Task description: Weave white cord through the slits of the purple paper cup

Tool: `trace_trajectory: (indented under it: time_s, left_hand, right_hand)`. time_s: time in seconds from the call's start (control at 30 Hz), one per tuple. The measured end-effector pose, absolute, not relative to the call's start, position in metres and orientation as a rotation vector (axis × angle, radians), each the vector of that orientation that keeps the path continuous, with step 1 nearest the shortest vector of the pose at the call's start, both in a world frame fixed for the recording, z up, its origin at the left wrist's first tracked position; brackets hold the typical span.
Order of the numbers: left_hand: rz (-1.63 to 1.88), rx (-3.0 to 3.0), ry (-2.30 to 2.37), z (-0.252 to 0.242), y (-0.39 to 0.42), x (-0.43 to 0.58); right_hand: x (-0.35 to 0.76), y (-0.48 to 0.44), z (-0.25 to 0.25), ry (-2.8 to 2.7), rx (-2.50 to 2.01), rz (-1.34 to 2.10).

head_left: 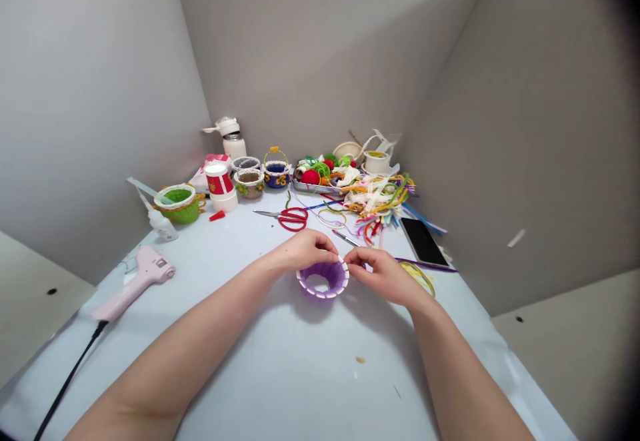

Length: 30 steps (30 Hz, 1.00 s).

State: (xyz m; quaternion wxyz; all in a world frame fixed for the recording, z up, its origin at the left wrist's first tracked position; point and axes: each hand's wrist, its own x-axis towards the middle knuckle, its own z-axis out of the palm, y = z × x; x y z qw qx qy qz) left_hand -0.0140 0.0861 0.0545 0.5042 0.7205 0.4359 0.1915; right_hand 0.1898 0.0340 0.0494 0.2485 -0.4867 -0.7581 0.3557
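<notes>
A small purple cup [323, 280] with a white scalloped rim stands on the pale table [280, 374] in front of me. My left hand [303, 250] curls over its far left rim, fingers closed on the edge. My right hand [383, 273] pinches the rim at the far right side, fingers pressed together. Both hands meet above the cup's back edge, where a thin white strip shows between the fingertips.
Red-handled scissors [289, 216] lie behind the cup. A pink glue gun [140, 278] with a black cord rests at left. A black phone [423, 242], a heap of coloured strips [380, 204], several small decorated baskets [277, 171] and a green pot [179, 202] crowd the back.
</notes>
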Motion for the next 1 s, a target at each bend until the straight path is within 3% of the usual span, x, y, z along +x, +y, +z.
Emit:
trace_trajectory:
  time_s: [0.33, 0.67, 1.0]
  left_hand:
    - [0.478, 1.769, 1.1, 0.0522, 0.0837, -0.0103]
    - [0.475, 1.797, 1.143, 0.0563, 0.0796, -0.0071]
    - [0.479, 1.753, 1.151, 0.0562, 0.0794, -0.008]
  right_hand:
    - [0.1904, 0.0313, 0.0544, -2.037, -1.334, 0.805]
    - [0.1876, 0.0279, 0.0521, -2.205, -1.189, 0.426]
    - [0.1973, 0.0274, 0.0588, -2.264, -1.167, 0.546]
